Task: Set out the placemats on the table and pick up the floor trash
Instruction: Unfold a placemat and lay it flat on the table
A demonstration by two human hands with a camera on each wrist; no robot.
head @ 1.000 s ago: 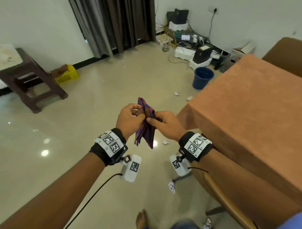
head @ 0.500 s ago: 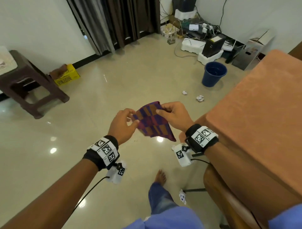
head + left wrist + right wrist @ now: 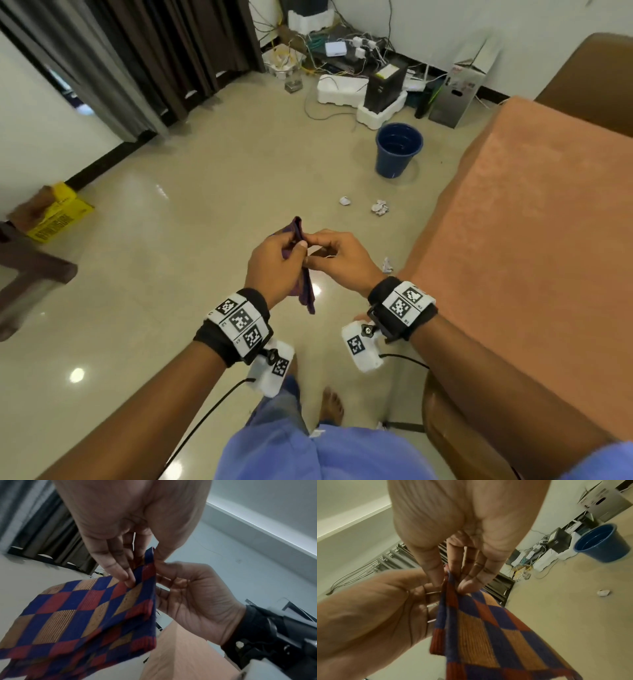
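A checkered placemat (image 3: pixel 305 291) in blue, red and tan hangs folded between my two hands, in front of me above the floor. My left hand (image 3: pixel 295 249) pinches its top edge, thumb on one side and fingers on the other (image 3: pixel 127 579). My right hand (image 3: pixel 314 253) pinches the same edge right beside it, as the right wrist view (image 3: pixel 453 580) shows. The placemat (image 3: pixel 82 616) droops below both hands. The table (image 3: pixel 534 246), under an orange-brown cloth, stands to my right. Crumpled paper scraps (image 3: pixel 379 207) lie on the floor, one (image 3: pixel 387 265) near the table corner.
A blue bucket (image 3: pixel 399 149) stands on the floor beyond the paper. Cables, foam blocks and boxes (image 3: pixel 363 85) crowd the far wall. A dark wooden stool (image 3: pixel 30 274) and a yellow box (image 3: pixel 60 216) sit at the left. A chair (image 3: pixel 455 431) is tucked at the table's near side.
The placemat was spread flat between my hands half a second ago. My hands have since come together and it now hangs folded. I have also stepped forward.
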